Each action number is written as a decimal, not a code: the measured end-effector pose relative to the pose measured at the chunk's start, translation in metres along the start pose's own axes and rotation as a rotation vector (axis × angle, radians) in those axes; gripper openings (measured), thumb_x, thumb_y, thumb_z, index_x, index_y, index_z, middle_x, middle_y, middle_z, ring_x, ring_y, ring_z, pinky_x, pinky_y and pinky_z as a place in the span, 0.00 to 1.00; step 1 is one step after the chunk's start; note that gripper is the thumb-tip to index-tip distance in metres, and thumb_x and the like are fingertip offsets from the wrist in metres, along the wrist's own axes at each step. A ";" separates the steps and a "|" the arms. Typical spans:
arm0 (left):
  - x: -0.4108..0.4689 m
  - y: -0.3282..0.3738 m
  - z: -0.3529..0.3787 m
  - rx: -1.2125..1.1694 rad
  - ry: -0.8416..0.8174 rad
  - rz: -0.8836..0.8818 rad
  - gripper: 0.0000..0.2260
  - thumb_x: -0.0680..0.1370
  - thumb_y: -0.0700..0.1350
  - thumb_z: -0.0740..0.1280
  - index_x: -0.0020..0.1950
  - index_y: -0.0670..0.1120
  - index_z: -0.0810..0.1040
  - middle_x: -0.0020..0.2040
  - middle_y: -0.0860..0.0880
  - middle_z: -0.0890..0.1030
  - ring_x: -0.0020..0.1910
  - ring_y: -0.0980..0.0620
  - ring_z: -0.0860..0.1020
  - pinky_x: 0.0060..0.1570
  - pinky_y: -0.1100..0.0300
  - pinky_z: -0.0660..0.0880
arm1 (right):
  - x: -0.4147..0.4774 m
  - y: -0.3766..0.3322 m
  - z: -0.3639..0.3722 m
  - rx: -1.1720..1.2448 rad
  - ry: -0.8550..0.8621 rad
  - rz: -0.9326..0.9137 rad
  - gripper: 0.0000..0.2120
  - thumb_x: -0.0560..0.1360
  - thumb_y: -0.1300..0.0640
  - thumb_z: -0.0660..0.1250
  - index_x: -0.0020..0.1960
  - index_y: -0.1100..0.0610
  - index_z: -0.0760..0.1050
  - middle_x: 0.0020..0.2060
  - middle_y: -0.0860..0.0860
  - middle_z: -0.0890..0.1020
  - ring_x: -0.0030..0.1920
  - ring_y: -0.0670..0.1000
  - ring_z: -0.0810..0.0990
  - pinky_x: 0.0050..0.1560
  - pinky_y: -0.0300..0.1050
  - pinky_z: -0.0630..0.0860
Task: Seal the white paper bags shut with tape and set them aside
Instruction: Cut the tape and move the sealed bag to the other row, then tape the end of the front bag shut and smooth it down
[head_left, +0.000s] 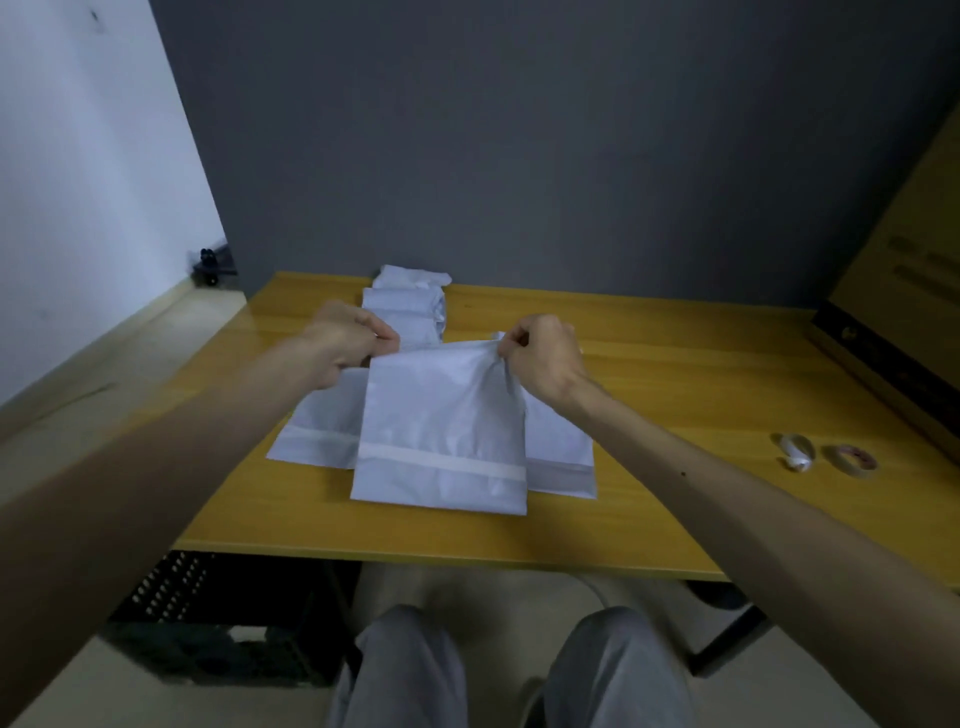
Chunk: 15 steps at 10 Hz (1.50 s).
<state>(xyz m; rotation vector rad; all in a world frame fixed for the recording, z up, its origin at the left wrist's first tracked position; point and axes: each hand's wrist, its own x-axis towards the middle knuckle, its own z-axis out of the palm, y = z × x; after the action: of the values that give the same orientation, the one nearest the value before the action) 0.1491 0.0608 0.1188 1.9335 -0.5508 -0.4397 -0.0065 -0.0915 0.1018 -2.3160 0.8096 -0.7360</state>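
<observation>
From the camera on my head, I look down at a yellow wooden counter (649, 374) set against a grey wall. My left hand (345, 343) has its fingers curled together, pinching the far left corner of the front bag (441, 431). My right hand (545, 358) is clamped the same way on the far right corner, where the paper bunches under my fingertips. Between my two hands the far edge of the front bag is lifted a little, while its near end lies flat on the counter, close to the counter's edge. A paler strip runs across it near that end.

Two more white bags lie under it. The left bag (317, 431) pokes out beneath my left wrist, and the right bag (563, 447) shows under my right wrist. Both carry the same pale strip.

Behind my hands, near the wall, is a pile of bags (408, 306) lying one on another.

Well off to my right on the counter sit a roll of tape (797, 452) and, just beside it, a second roll (852, 458).

My knees in grey trousers (410, 665) show below the counter's edge, and a dark crate (208, 613) stands on the floor to their left.
</observation>
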 end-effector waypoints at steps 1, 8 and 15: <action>0.011 0.001 -0.030 0.017 0.064 -0.019 0.08 0.73 0.34 0.72 0.37 0.43 0.77 0.38 0.49 0.76 0.28 0.59 0.72 0.40 0.67 0.75 | 0.015 -0.021 0.021 0.038 -0.021 -0.022 0.09 0.73 0.66 0.62 0.39 0.71 0.78 0.38 0.64 0.82 0.38 0.58 0.79 0.37 0.53 0.76; 0.099 -0.125 -0.036 0.340 0.129 0.022 0.11 0.76 0.34 0.64 0.39 0.47 0.79 0.32 0.54 0.76 0.34 0.56 0.72 0.34 0.67 0.69 | 0.040 -0.002 0.152 0.028 -0.167 0.014 0.09 0.71 0.72 0.59 0.38 0.71 0.78 0.39 0.65 0.82 0.43 0.60 0.80 0.43 0.53 0.76; 0.029 -0.136 -0.008 0.997 -0.367 0.144 0.26 0.83 0.55 0.51 0.79 0.51 0.48 0.79 0.51 0.43 0.78 0.51 0.42 0.75 0.52 0.46 | -0.013 0.000 0.120 -0.023 -0.473 -0.076 0.14 0.75 0.60 0.69 0.58 0.64 0.75 0.52 0.60 0.78 0.51 0.59 0.79 0.52 0.51 0.78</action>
<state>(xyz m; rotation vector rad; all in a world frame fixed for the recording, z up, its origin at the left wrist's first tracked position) 0.2023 0.1000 -0.0042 2.7356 -1.3210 -0.4735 0.0631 -0.0434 0.0161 -2.4102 0.5179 -0.1880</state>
